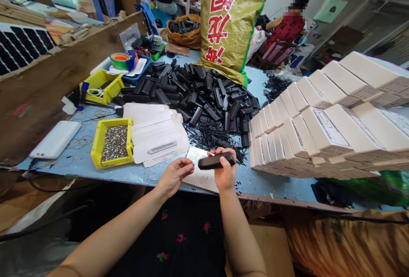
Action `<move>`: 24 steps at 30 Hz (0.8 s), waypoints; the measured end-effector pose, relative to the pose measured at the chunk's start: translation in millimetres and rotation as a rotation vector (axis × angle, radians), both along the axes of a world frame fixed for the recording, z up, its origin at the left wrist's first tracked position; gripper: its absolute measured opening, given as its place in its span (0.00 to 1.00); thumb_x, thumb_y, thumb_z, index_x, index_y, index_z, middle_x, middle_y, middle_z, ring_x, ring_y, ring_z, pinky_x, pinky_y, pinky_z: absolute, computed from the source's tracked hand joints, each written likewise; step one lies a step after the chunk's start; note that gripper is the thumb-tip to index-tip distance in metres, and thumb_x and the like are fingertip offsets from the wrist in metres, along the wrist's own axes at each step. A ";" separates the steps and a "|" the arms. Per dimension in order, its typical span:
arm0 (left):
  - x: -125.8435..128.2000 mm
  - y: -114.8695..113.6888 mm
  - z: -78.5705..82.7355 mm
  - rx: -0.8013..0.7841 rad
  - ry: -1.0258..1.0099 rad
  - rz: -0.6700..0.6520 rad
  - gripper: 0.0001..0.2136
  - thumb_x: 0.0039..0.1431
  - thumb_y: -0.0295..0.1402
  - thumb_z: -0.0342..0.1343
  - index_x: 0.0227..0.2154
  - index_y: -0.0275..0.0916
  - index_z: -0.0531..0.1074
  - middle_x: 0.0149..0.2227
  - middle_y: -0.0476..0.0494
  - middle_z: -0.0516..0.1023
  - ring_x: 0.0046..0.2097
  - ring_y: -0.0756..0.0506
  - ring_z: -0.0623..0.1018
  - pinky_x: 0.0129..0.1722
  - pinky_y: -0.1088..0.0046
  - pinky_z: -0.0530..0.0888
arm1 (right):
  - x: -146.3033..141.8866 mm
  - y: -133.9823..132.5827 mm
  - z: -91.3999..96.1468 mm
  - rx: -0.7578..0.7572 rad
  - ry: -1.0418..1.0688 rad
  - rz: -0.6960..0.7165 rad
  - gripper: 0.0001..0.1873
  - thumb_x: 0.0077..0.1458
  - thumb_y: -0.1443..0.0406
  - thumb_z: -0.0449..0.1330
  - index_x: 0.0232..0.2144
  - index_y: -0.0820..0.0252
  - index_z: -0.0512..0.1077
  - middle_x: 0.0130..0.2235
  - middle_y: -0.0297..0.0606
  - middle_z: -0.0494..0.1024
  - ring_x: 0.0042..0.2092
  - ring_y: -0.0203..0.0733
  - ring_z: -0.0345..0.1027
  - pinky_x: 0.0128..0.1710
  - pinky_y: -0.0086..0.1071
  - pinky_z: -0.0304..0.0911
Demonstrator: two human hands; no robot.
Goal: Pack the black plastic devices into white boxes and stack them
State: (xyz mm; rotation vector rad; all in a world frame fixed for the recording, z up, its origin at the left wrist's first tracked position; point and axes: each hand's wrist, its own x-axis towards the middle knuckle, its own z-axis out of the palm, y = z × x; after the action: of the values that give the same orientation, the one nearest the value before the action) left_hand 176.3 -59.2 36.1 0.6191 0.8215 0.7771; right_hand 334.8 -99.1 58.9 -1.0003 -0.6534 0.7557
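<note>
My right hand (224,174) is wrapped round a black oblong plastic piece (211,162) with rounded ends, held level over the table's front edge. Just left of it, my left hand (177,174) has thumb and fingertips pinched together, close to the piece's near end; whatever sits in the pinch is too small to make out. Beneath both hands lies a flat white sheet or board (200,179). Behind them are thin black sticks (212,134) in a loose heap, and beyond these a large pile of similar black pieces (204,85).
A yellow bin (96,157) holds small metal parts, beside fanned flat white cartons (159,136). Stacked white boxes (300,132) rise on the right. A gold sack (233,17) stands behind the pile. At left lies a white power bank-like block (56,139). People sit farther back.
</note>
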 end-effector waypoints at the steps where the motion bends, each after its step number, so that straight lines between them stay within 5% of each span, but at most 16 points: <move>1: 2.4 -2.7 0.3 -0.012 -0.016 0.000 0.14 0.38 0.33 0.70 0.27 0.36 0.73 0.28 0.49 0.76 0.31 0.52 0.74 0.37 0.76 0.74 | -10.0 4.2 4.6 0.055 0.091 -0.041 0.08 0.50 0.61 0.57 0.34 0.54 0.63 0.31 0.29 0.66 0.33 0.35 0.65 0.39 0.37 0.66; 10: 7.9 -9.8 4.5 0.041 -0.034 0.010 0.17 0.40 0.32 0.69 0.31 0.38 0.67 0.25 0.53 0.73 0.28 0.53 0.73 0.34 0.77 0.71 | -29.9 18.9 14.4 0.113 0.413 -0.213 0.08 0.49 0.61 0.55 0.29 0.56 0.59 0.26 0.26 0.58 0.26 0.30 0.57 0.30 0.27 0.61; 24: 16.4 -14.5 -7.0 0.329 0.138 0.097 0.15 0.43 0.35 0.67 0.26 0.40 0.63 0.26 0.51 0.75 0.31 0.49 0.76 0.36 0.72 0.72 | -18.7 21.5 1.2 -0.017 0.443 -0.258 0.10 0.48 0.58 0.53 0.29 0.55 0.56 0.25 0.25 0.56 0.24 0.30 0.56 0.28 0.26 0.63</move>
State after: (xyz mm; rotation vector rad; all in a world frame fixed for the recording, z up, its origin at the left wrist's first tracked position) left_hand 192.7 -73.6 29.2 0.9389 0.8615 0.9761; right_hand 316.0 -77.6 60.1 -0.8729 -0.1312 0.7229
